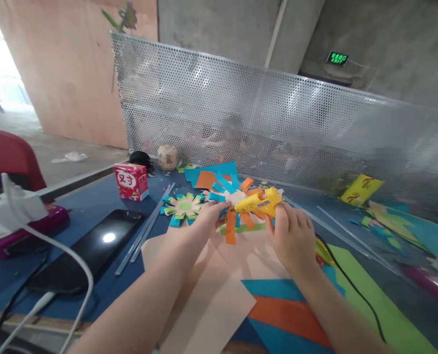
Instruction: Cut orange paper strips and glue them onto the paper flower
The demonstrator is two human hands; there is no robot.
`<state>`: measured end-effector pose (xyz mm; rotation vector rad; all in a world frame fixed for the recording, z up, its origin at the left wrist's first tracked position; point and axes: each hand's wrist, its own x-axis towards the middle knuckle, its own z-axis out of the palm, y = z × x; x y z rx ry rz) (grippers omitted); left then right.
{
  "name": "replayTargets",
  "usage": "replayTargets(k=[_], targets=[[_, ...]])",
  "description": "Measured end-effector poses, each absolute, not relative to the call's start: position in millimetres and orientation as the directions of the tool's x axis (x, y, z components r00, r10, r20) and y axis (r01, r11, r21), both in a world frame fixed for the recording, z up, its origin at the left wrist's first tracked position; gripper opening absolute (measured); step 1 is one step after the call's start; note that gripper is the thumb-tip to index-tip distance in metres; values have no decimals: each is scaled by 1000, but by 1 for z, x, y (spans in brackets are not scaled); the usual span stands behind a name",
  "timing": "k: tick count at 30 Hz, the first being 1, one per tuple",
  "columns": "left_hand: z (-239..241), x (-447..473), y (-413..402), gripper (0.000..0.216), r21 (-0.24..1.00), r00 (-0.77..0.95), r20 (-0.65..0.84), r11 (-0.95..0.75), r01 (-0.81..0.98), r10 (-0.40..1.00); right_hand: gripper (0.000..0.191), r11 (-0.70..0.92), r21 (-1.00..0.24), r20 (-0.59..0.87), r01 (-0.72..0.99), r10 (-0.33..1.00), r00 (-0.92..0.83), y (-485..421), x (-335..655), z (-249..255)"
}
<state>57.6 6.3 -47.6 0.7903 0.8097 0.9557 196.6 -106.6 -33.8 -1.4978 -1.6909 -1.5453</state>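
Note:
My right hand (292,236) is closed round a yellow hot glue gun (260,202), whose nozzle points left at the beige centre of a paper flower with blue and orange strips (231,202). My left hand (208,216) pinches the left edge of that flower and steadies it above beige paper sheets (207,290). A finished green, blue and beige paper flower (184,207) lies just left of my left hand. The glue gun's black cord (355,290) trails to the right over a green sheet.
A black phone (89,248) with a white cable lies at left, beside clear glue sticks (147,227). A red carton (131,180) and a small round jar (167,156) stand further back. A perforated metal screen (278,118) closes the table's far side. Coloured paper scraps (399,226) lie at right.

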Motion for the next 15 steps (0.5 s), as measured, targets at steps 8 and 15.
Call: replayTargets(k=[8, 15], targets=[[-45, 56, 5, 23, 850, 346, -224, 357, -387, 911, 26, -160, 473, 808, 866, 471, -354, -107, 196, -38], [-44, 56, 3, 19, 845, 353, -220, 358, -397, 909, 25, -157, 480, 791, 863, 502, -349, -109, 195, -37]])
